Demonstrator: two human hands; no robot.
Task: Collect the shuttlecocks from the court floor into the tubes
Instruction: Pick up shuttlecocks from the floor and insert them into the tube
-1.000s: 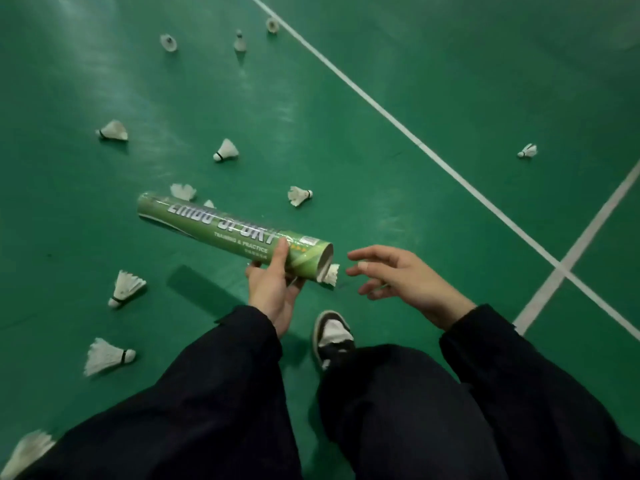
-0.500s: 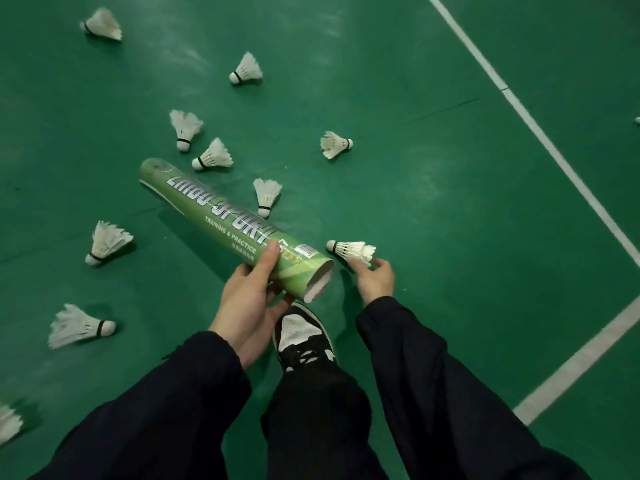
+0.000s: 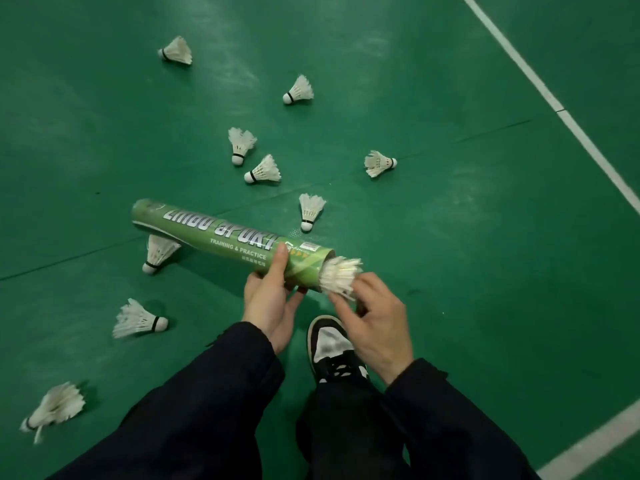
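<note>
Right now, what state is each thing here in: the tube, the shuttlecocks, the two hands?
Green shuttlecock tube: held off the floor, roughly level, near end open.
Shuttlecock at the tube mouth: partly inserted, feathers sticking out.
Left hand: grips the tube near its open end.
Right hand: fingers at the inserted shuttlecock's feathers.
Loose shuttlecocks: nine scattered on the green court floor, lying on their sides.

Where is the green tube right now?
Centre of the head view: the left hand holds the green tube above the floor, a shuttlecock entering its open right end.
</note>
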